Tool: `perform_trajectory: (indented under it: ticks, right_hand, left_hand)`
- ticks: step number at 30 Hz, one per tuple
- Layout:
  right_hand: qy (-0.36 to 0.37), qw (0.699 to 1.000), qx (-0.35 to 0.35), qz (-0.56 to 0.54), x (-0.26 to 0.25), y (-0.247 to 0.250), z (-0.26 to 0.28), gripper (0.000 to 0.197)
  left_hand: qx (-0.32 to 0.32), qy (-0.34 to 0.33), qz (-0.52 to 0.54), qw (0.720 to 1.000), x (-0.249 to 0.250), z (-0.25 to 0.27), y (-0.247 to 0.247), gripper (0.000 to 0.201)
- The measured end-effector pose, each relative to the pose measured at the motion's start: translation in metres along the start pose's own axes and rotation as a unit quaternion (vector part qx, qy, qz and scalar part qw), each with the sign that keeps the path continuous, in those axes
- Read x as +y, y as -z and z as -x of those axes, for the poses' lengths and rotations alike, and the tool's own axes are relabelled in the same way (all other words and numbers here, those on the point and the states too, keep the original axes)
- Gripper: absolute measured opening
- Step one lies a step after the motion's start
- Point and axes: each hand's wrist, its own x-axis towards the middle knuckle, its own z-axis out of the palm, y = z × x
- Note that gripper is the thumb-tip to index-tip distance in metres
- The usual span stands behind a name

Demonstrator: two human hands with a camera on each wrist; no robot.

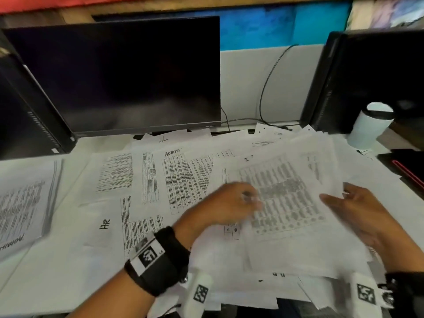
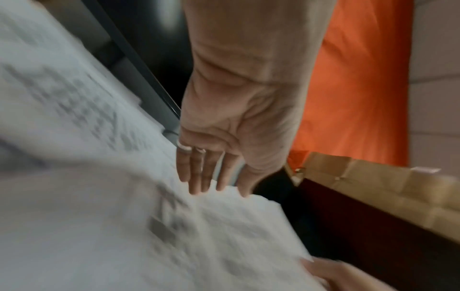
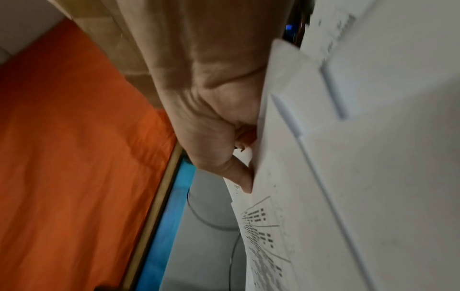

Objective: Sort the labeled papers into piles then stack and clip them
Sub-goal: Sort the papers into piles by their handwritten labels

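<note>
Right now my right hand (image 1: 358, 216) is pinching the near right edge of a loose sheaf of white printed sheets (image 1: 286, 198), thumb on top, fingers beneath. My left hand (image 1: 229, 207) is hovering over its left side, fingers straight and relaxed, nearer the sorted sheets. Those are lying leftward: the white "HR" page (image 1: 105, 223), then farther back the "Admin" page (image 1: 172, 153).

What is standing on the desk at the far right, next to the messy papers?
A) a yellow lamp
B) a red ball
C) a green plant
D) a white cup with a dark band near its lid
D: a white cup with a dark band under its lid stands at the right of the desk, beside the spread of papers.
</note>
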Motion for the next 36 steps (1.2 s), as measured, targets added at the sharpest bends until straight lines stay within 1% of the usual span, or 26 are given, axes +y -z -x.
perform_trajectory:
  ticks: [2, 3, 5, 6, 7, 9, 10, 11, 12, 13, 14, 16, 17, 18, 19, 21, 23, 24, 27, 28, 29, 30, 31, 32, 33, 36]
  right_hand:
    - [-0.001, 0.999, 0.024, -0.026, -0.002, 0.028, -0.004, 0.034]
    - [-0.007, 0.999, 0.040, -0.036, -0.002, 0.040, -0.005, 0.032]
    - [-0.025, 0.995, 0.073, -0.066, -0.003, 0.057, -0.002, 0.020]
    - [-0.038, 0.992, 0.085, -0.086, -0.003, 0.064, 0.000, 0.018]
    - [-0.053, 0.988, 0.102, -0.101, 0.001, 0.070, 0.001, 0.023]
    - [-0.089, 0.976, 0.141, -0.137, 0.013, 0.079, 0.006, 0.047]
    - [-0.110, 0.969, 0.150, -0.161, 0.020, 0.082, 0.010, 0.048]
    - [-0.133, 0.965, 0.150, -0.172, 0.027, 0.083, 0.016, 0.044]
    - [-0.155, 0.962, 0.144, -0.171, 0.033, 0.083, 0.022, 0.038]
    - [-0.176, 0.961, 0.143, -0.159, 0.037, 0.081, 0.029, 0.031]
    - [-0.186, 0.963, 0.134, -0.141, 0.042, 0.080, 0.036, 0.022]
    - [-0.185, 0.969, 0.138, -0.087, 0.048, 0.078, 0.047, 0.006]
    - [-0.175, 0.973, 0.145, -0.046, 0.054, 0.081, 0.047, 0.006]
    - [-0.162, 0.976, 0.146, -0.004, 0.060, 0.082, 0.047, 0.013]
    - [-0.154, 0.977, 0.143, 0.039, 0.065, 0.083, 0.046, 0.020]
    - [-0.143, 0.975, 0.153, 0.076, 0.075, 0.085, 0.041, 0.017]
    - [-0.142, 0.973, 0.165, 0.075, 0.079, 0.086, 0.037, 0.038]
    - [-0.142, 0.973, 0.163, 0.075, 0.082, 0.087, 0.034, 0.046]
    - [-0.148, 0.973, 0.152, 0.091, 0.093, 0.092, 0.027, 0.070]
    - [-0.142, 0.974, 0.149, 0.099, 0.093, 0.093, 0.027, 0.076]
    - [-0.132, 0.976, 0.141, 0.104, 0.088, 0.091, 0.030, 0.077]
    - [-0.125, 0.977, 0.136, 0.106, 0.078, 0.086, 0.035, 0.075]
    - [-0.117, 0.977, 0.144, 0.108, 0.068, 0.079, 0.041, 0.070]
    - [-0.102, 0.977, 0.156, 0.106, 0.058, 0.074, 0.046, 0.063]
    - [-0.084, 0.976, 0.171, 0.107, 0.052, 0.070, 0.049, 0.059]
    - [-0.007, 0.972, 0.204, 0.116, 0.036, 0.056, 0.057, 0.059]
  left_hand:
    - [0.069, 0.037, -0.018, 0.997, -0.022, -0.010, 0.018, 0.039]
    - [0.082, 0.048, -0.027, 0.995, -0.030, -0.015, 0.024, 0.037]
    - [0.072, 0.051, -0.043, 0.995, -0.037, -0.028, 0.025, 0.034]
    - [0.059, 0.044, -0.050, 0.996, -0.035, -0.036, 0.021, 0.032]
    - [0.044, 0.031, -0.057, 0.997, -0.030, -0.044, 0.016, 0.031]
    - [0.017, 0.005, -0.075, 0.997, -0.017, -0.064, 0.003, 0.029]
    - [0.011, -0.003, -0.084, 0.996, -0.008, -0.073, -0.003, 0.026]
    - [0.008, -0.010, -0.093, 0.996, 0.000, -0.082, -0.009, 0.022]
    - [0.007, -0.015, -0.098, 0.995, 0.008, -0.090, -0.015, 0.023]
    - [0.006, -0.015, -0.105, 0.994, 0.017, -0.098, -0.019, 0.030]
    - [-0.001, -0.012, -0.113, 0.994, 0.027, -0.104, -0.024, 0.043]
    - [-0.041, 0.011, -0.114, 0.993, 0.049, -0.112, -0.034, 0.073]
    - [-0.063, 0.029, -0.102, 0.992, 0.058, -0.115, -0.038, 0.087]
    - [-0.079, 0.049, -0.087, 0.992, 0.065, -0.117, -0.041, 0.095]
    - [-0.091, 0.064, -0.080, 0.991, 0.071, -0.120, -0.045, 0.099]
    - [-0.102, 0.071, -0.099, 0.987, 0.080, -0.123, -0.052, 0.097]
    - [-0.076, 0.070, -0.106, 0.989, 0.084, -0.127, -0.061, 0.089]
    - [-0.067, 0.074, -0.096, 0.990, 0.084, -0.128, -0.066, 0.092]
    - [-0.074, 0.110, -0.009, 0.991, 0.081, -0.125, -0.073, 0.114]
    - [-0.072, 0.113, 0.021, 0.991, 0.079, -0.123, -0.074, 0.114]
    - [-0.065, 0.112, 0.048, 0.990, 0.075, -0.122, -0.074, 0.106]
    - [-0.054, 0.099, 0.074, 0.991, 0.069, -0.119, -0.073, 0.090]
    - [-0.041, 0.089, 0.108, 0.989, 0.063, -0.114, -0.070, 0.071]
    - [-0.030, 0.078, 0.145, 0.986, 0.057, -0.108, -0.064, 0.057]
    - [-0.019, 0.075, 0.177, 0.981, 0.049, -0.100, -0.057, 0.050]
    - [0.044, 0.077, 0.239, 0.967, 0.025, -0.069, -0.022, 0.043]
